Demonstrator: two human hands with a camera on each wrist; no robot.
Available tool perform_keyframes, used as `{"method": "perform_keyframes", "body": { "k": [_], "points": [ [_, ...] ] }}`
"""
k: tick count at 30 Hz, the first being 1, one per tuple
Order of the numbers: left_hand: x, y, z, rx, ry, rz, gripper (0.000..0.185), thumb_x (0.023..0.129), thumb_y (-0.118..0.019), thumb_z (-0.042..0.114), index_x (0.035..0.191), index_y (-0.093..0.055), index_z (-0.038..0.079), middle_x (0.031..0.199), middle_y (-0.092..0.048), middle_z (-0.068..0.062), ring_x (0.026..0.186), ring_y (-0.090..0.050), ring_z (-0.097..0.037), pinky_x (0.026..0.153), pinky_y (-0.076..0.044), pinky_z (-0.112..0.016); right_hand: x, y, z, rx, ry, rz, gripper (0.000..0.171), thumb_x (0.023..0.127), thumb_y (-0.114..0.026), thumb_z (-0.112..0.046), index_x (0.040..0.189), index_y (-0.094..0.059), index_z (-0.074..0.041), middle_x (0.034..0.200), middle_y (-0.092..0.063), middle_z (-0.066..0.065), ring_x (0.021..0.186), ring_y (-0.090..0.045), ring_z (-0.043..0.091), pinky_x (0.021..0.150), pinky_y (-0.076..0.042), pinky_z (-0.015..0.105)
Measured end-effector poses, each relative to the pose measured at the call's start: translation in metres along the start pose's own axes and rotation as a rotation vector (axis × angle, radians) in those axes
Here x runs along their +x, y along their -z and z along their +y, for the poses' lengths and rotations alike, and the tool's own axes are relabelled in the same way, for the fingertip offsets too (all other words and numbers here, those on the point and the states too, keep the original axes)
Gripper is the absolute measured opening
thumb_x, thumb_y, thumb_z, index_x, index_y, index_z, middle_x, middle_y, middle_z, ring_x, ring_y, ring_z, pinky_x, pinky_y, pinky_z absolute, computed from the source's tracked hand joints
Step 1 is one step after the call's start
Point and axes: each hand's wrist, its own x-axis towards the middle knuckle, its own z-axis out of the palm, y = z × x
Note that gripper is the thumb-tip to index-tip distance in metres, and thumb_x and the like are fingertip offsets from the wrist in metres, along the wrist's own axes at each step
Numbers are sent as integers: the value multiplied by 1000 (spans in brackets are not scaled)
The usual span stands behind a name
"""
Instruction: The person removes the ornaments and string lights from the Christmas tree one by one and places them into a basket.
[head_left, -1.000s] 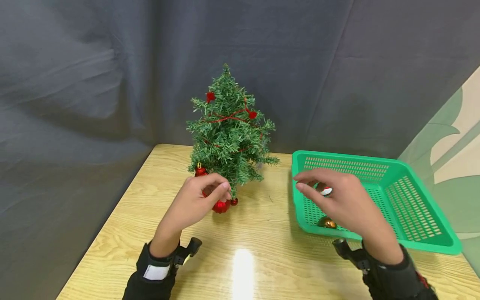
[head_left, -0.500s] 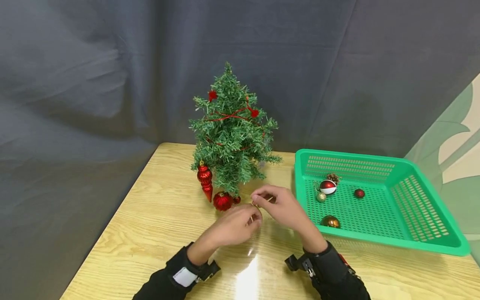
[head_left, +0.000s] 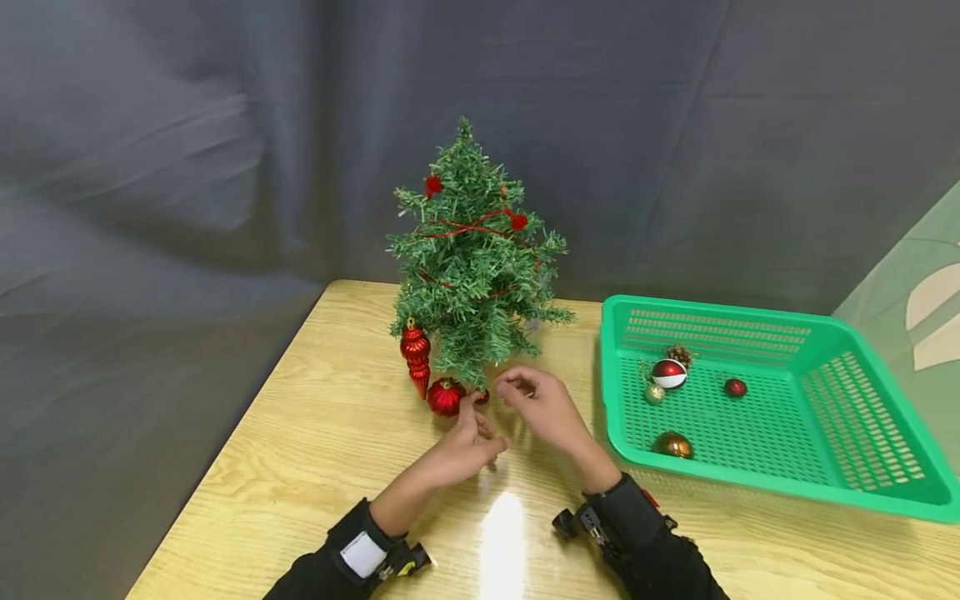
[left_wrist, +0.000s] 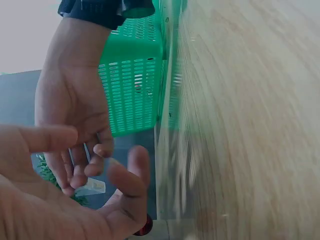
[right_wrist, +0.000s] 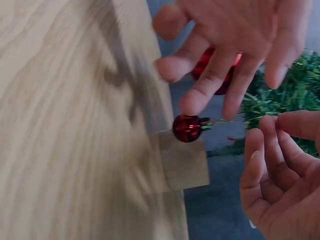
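In the head view a small green Christmas tree (head_left: 480, 275) stands at the back of the table. A spiral red ornament (head_left: 416, 358) and a ribbed red ball (head_left: 445, 397) hang low at its left. My right hand (head_left: 551, 417) is just right of the lowest branches, thumb and fingertips pinched together. In the right wrist view they meet at the thin gold string of a small shiny red ball (right_wrist: 187, 128). My left hand (head_left: 465, 450) reaches below the tree with loosely spread fingers, its index finger beside the small ball, holding nothing visible.
A green plastic basket (head_left: 780, 487) stands at the right. It holds a red-and-white ball (head_left: 670, 373), a pine cone (head_left: 679, 356), a brown-gold ball (head_left: 672, 445), a small gold ball (head_left: 654, 393) and a small red ball (head_left: 735, 387). A dark cloth (head_left: 570, 100) hangs behind.
From over the basket, my right hand has moved left to the tree. My hands came together in front of it, then parted slightly. The left hand's fingers have spread under the branches.
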Motion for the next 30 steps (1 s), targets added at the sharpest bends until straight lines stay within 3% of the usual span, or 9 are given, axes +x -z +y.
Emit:
{"method": "perform_keyframes", "body": {
  "k": [3, 7, 14, 21, 25, 30],
  "points": [
    [3, -1, 1, -118, 28, 7, 93, 96, -57, 11, 155, 15, 2, 117, -53, -15, 81, -66, -22, 67, -48, -26, 3, -5, 5, -7, -9, 25, 20, 99, -61, -15, 112, -70, -2, 103, -71, 18, 88, -67, 35, 70, -55, 30],
    [8, -2, 3, -277, 57, 27, 90, 101, -47, 7, 152, 27, 6, 105, -60, -13, 67, -64, -11, 56, -46, -22, 7, -13, 11, -52, -1, 61, 20, 97, -63, -14, 114, -70, -6, 103, -71, 12, 86, -66, 24, 71, -54, 28],
    [17, -4, 6, -490, 40, 92, 78, 107, -38, 14, 152, 26, 10, 94, -60, -4, 65, -60, -8, 54, -42, -18, 11, -21, 12, -60, -1, 93, 21, 99, -63, -21, 117, -71, -16, 107, -71, 5, 86, -66, 17, 74, -54, 32],
    [14, -5, 10, -565, 54, 132, 62, 107, -38, 14, 149, 7, 15, 90, -56, -3, 63, -60, -9, 53, -40, -18, 13, -26, 10, -34, -9, 80, 21, 97, -65, -18, 117, -71, -12, 109, -71, 8, 90, -66, 20, 78, -55, 34],
    [14, -5, 12, -572, 56, 131, 60, 107, -36, 12, 149, 7, 16, 90, -55, -4, 63, -60, -9, 53, -40, -18, 13, -28, 9, -30, -26, 87, 20, 95, -68, -14, 114, -72, -12, 107, -71, 7, 90, -66, 21, 80, -55, 36],
    [13, -4, 14, -571, 53, 144, 65, 107, -35, 10, 152, 11, 17, 91, -53, -5, 65, -58, -9, 53, -40, -17, 13, -28, 10, -28, -29, 92, 17, 95, -67, -14, 111, -71, -11, 108, -70, 9, 88, -66, 21, 71, -54, 31]
  ]
}}
